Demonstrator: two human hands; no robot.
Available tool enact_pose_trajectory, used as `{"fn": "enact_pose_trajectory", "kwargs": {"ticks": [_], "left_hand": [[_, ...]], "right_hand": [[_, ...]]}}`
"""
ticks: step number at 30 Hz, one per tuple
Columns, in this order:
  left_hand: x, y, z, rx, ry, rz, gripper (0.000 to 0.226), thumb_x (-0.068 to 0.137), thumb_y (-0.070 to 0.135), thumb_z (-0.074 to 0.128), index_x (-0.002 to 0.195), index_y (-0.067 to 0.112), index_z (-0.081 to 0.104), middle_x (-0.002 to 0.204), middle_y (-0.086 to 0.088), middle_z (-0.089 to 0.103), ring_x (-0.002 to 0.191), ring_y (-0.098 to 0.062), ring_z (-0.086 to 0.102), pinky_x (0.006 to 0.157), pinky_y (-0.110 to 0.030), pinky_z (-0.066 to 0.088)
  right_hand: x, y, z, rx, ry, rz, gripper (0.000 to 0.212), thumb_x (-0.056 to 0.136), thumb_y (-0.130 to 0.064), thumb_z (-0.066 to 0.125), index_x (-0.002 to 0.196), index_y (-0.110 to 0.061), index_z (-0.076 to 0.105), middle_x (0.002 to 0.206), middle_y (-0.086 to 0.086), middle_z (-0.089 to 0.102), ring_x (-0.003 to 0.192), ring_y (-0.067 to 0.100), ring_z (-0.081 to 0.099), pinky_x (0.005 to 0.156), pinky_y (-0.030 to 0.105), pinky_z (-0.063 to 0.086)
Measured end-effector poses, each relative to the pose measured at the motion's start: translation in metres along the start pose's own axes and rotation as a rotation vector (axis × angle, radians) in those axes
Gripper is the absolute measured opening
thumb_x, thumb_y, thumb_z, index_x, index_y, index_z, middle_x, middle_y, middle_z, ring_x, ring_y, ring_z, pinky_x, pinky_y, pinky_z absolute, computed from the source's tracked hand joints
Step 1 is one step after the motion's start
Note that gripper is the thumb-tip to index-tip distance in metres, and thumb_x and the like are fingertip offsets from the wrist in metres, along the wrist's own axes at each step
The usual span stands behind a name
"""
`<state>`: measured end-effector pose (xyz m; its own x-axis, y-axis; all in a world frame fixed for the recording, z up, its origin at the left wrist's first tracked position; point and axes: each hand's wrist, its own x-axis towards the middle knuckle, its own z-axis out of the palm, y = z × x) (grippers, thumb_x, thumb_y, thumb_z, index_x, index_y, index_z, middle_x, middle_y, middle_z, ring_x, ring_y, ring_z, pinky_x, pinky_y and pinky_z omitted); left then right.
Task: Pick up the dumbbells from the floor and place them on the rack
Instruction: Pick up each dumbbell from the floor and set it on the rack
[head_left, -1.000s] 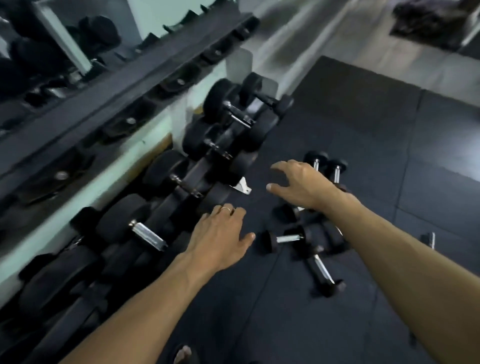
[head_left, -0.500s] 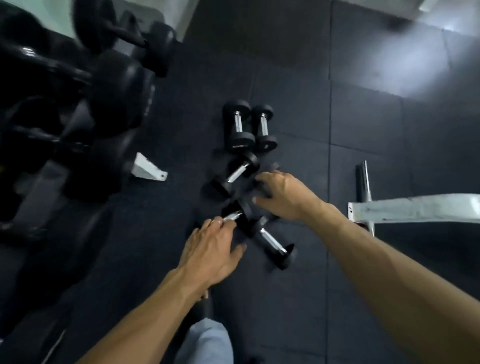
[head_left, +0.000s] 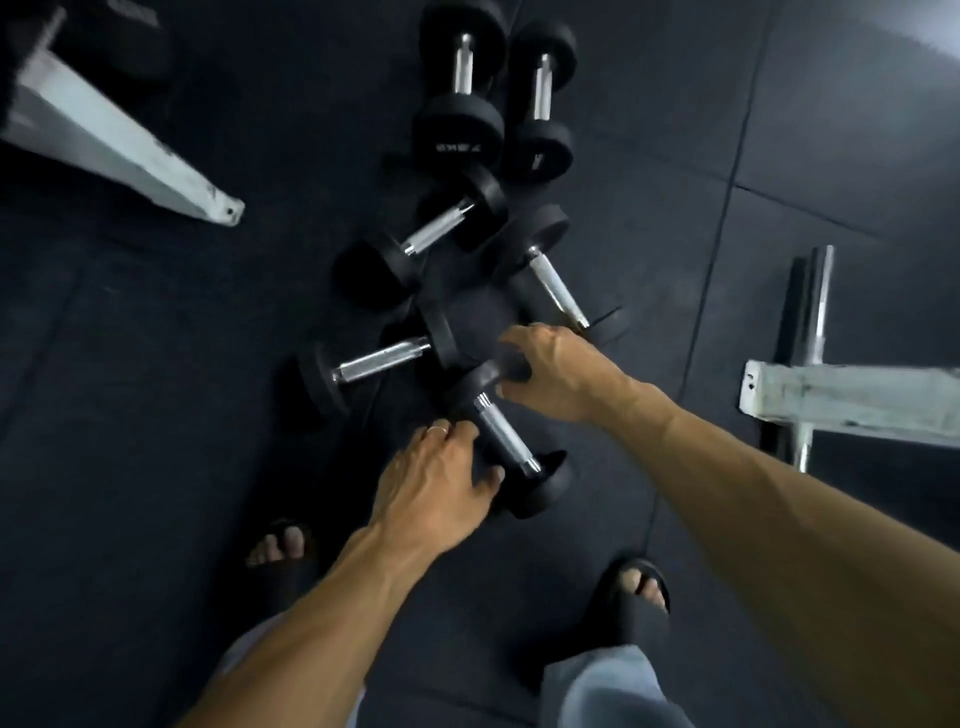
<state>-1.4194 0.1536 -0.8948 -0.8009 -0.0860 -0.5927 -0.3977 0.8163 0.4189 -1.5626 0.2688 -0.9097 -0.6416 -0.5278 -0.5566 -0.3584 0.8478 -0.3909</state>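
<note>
Dumbbells: six, black round heads, chrome handles, lying on the dark floor below me.
Far pair (head_left: 460, 88): side by side, parallel.
Nearest dumbbell (head_left: 506, 441): angled diagonally.

Six dumbbells (head_left: 506, 439) lie clustered on the floor (head_left: 156, 415). The left hand (head_left: 436, 483) and right hand (head_left: 550, 371) reach down, fingers spread, at the nearest one.

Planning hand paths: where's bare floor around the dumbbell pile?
Bare mat lies between the white rack foot and the dumbbells, and between the pile and the bench frame. Crowded at centre, where both hands reach the nearest dumbbell.
</note>
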Motion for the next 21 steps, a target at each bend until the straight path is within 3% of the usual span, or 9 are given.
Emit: {"fn": "enact_pose_trajectory", "kwargs": {"ticks": [5,10,13,16,21], "left_hand": [[0.037,0.006,0.092,-0.140,0.056,-0.209,0.053,0.092,0.048,0.052,0.135,0.018,0.044,0.133,-0.007,0.052,0.126,-0.024,0.048,0.097,-0.036,0.044],[0.089,0.013,0.161,-0.215,0.106,-0.357,0.062,0.088,0.054,0.055,0.137,0.018,0.043,0.137,-0.007,0.049,0.126,-0.025,0.047,0.095,-0.038,0.045],[0.114,0.010,0.189,-0.318,0.166,-0.432,0.065,0.084,0.055,0.063,0.131,0.015,0.043,0.133,-0.007,0.052,0.123,-0.026,0.051,0.092,-0.038,0.046],[0.127,0.007,0.210,-0.473,0.184,-0.470,0.065,0.082,0.047,0.071,0.130,0.013,0.041,0.126,-0.009,0.060,0.115,-0.027,0.059,0.084,-0.032,0.045],[0.135,0.002,0.219,-0.816,0.187,-0.479,0.074,0.081,0.027,0.077,0.140,0.016,0.033,0.128,-0.005,0.058,0.114,-0.022,0.060,0.087,-0.025,0.042]], "right_hand": [[0.033,0.051,0.053,0.026,0.012,-0.135,0.043,0.078,-0.034,0.068,0.114,-0.014,0.058,0.107,0.008,0.060,0.102,0.028,0.059,0.089,0.037,0.049],[0.079,0.087,0.087,-0.001,0.003,-0.210,0.067,0.072,-0.044,0.075,0.128,-0.015,0.054,0.121,0.008,0.055,0.115,0.029,0.055,0.096,0.043,0.048],[0.104,0.099,0.109,0.004,-0.019,-0.286,0.070,0.072,-0.045,0.079,0.130,-0.018,0.052,0.121,0.006,0.054,0.111,0.026,0.056,0.095,0.043,0.048],[0.117,0.106,0.131,0.051,0.035,-0.334,0.068,0.076,-0.039,0.077,0.134,-0.016,0.049,0.119,0.007,0.054,0.110,0.025,0.055,0.094,0.038,0.046],[0.128,0.112,0.143,0.148,0.059,-0.398,0.063,0.072,-0.046,0.080,0.112,-0.005,0.053,0.103,0.010,0.058,0.095,0.025,0.055,0.084,0.037,0.044]]}}
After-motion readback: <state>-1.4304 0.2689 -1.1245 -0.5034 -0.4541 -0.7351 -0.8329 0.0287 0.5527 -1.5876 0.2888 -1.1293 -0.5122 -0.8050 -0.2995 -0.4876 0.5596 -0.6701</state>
